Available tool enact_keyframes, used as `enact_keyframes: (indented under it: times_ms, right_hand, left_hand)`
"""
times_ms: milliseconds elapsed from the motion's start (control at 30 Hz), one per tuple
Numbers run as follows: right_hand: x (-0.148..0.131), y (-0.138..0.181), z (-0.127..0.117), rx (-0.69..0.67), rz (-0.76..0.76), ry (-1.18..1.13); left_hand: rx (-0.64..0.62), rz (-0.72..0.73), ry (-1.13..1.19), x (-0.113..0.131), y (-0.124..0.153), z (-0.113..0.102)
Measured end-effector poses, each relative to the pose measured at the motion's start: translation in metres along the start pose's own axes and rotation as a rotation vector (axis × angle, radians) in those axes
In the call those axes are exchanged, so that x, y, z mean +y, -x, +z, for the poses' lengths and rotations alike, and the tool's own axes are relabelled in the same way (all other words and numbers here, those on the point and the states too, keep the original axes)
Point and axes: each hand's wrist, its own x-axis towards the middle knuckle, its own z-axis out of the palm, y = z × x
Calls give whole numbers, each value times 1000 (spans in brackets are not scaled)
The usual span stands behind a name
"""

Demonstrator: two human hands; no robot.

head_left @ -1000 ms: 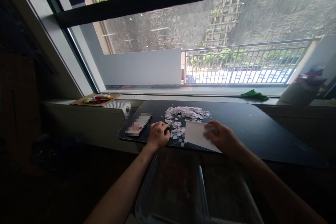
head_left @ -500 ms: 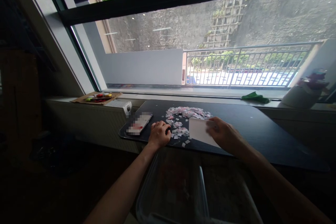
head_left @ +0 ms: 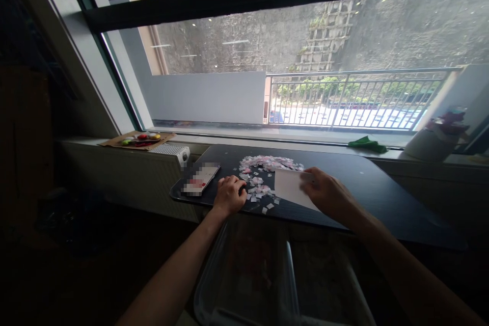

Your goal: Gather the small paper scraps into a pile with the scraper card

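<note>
My right hand (head_left: 324, 191) grips a white card (head_left: 291, 187) by its right side, its fingers slightly blurred. The card lies low over the dark table (head_left: 340, 163), close to a heap of small pale pink and white paper pieces (head_left: 263, 164). My left hand (head_left: 230, 194) rests near the table's front edge with its fingers curled, just left of some loose paper pieces. What it holds, if anything, is hidden under the fingers. Left of that hand lies a phone-like flat white item (head_left: 204, 178), partly pixelated.
Below the table edge stands a clear plastic bin (head_left: 244, 270) with a few scraps inside. A radiator (head_left: 122, 168) is at the left, with a brown board (head_left: 114, 141) bearing colourful items above it. A green cloth (head_left: 367, 144) and a pale vase-like object (head_left: 428, 145) sit on the windowsill.
The whole view has shifted slightly. Both hands stay nearly where they were, the right one still gripping the white card beside the paper pieces.
</note>
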Motion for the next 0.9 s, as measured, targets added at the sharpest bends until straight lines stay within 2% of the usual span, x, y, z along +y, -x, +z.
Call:
enact_keyframes:
  times_ms: [167,333,600,900]
  right_hand:
    - [2,0,3,-23,4,3]
    - [13,4,-5,4,39,9]
    - [12,11,-6,32,50,-1]
    - [14,16,-2,-19,12,-148]
  left_hand:
    - [-2,-2,-3,1,0,-1]
    - [7,-4,-8,1,0,-1]
    - [31,8,-9,-1,1,0]
    - [37,8,1,0,1,0]
